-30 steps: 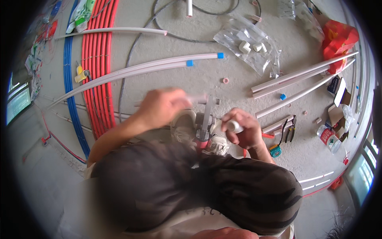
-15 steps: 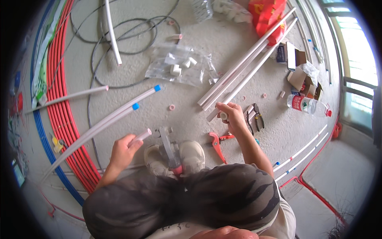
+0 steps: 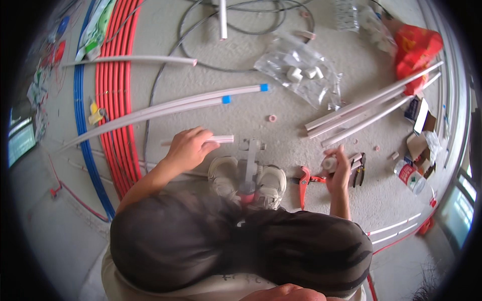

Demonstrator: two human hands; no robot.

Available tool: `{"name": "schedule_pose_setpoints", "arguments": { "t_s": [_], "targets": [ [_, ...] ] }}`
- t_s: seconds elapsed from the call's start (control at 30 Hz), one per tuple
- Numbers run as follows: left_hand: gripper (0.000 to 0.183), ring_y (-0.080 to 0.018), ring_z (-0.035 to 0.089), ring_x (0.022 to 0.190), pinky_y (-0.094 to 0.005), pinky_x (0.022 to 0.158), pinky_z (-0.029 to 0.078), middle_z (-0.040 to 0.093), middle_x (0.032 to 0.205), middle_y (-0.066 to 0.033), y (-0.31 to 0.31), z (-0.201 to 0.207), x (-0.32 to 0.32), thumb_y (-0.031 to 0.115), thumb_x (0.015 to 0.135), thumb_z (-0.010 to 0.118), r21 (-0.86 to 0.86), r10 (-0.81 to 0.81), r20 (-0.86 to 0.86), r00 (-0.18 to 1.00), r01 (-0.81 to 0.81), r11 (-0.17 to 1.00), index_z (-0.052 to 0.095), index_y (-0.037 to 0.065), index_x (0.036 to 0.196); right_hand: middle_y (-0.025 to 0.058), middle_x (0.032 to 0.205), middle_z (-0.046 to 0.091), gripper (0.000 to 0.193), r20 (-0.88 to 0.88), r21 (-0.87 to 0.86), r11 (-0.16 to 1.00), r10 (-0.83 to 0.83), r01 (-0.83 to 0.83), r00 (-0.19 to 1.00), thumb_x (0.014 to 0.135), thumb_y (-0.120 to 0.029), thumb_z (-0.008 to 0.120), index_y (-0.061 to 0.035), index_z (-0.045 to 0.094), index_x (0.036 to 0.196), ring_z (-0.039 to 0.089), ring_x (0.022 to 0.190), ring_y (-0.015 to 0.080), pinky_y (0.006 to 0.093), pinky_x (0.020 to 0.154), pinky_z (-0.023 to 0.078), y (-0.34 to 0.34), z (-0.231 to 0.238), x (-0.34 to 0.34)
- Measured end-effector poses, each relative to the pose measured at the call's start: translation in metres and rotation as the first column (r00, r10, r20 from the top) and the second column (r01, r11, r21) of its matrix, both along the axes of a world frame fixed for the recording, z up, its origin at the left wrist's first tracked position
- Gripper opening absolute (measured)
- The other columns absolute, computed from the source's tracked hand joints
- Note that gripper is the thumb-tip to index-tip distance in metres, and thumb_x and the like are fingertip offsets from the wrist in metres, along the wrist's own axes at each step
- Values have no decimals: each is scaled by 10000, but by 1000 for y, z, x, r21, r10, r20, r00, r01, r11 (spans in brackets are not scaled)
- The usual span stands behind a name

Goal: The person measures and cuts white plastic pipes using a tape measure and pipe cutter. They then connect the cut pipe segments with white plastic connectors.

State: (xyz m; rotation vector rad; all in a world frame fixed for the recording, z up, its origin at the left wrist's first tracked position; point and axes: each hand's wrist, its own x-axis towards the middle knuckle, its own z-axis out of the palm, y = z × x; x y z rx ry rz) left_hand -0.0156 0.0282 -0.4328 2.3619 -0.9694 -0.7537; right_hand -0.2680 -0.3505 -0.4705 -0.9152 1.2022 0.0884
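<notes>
My left hand point(image 3: 190, 149) is closed around a short white plastic pipe point(image 3: 221, 139), held level, its cut end sticking out to the right. Between my shoes stands an upright tool with a grey flat bar point(image 3: 249, 163) and a red lower part point(image 3: 247, 196); the pipe's end is close to its top but apart from it. My right hand point(image 3: 341, 169) grips a small round white pipe fitting point(image 3: 329, 163) between thumb and fingers. Just left of that hand lies a red pipe cutter point(image 3: 305, 186). Black-and-yellow pliers point(image 3: 359, 173) lie to its right.
Long white pipes point(image 3: 361, 108) lie at the right, two blue-capped pipes point(image 3: 165, 108) at the left across red tubing point(image 3: 118, 100) and blue tubing point(image 3: 83, 120). Beyond are a clear bag of white fittings point(image 3: 301, 75), a red bag point(image 3: 416, 52), open boxes and a bottle point(image 3: 409, 176).
My view has swung, shifting the floor items. My left hand has turned its pipe level, nearer the upright tool. My right hand still holds the fitting, now lower, with its fingers pointing up.
</notes>
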Motion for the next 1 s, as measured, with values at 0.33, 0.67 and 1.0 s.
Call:
{"name": "schedule_pose_setpoints", "arguments": {
  "t_s": [0.33,0.67,1.0],
  "targets": [
    [266,-358,645,759,-449,672,497,639,839,-109,0,-26,-6,308,926,764,-76,-82,-6,997,82,994,666,62,947,66,1069,671,482,258,-5,893,436,-451,862,1038,-155,655,40,528,1459,658,937,145,300,909,537,92,-12,49],
    [283,-345,664,769,-459,674,514,646,827,-98,-8,-27,-5,337,912,766,-49,-76,-36,996,74,996,659,75,898,74,1066,625,400,378,102,799,520,-593,766,1143,-268,477,-8,456,1446,598,799,129,281,731,522,106,-24,62],
    [277,-352,681,810,-486,709,527,665,846,-112,-9,-24,4,348,957,707,-24,-145,-61,988,144,989,660,76,935,79,1016,613,402,425,419,696,417,-583,803,1130,-343,498,27,589,1258,566,847,157,315,765,490,85,-25,68]
  ]
}}
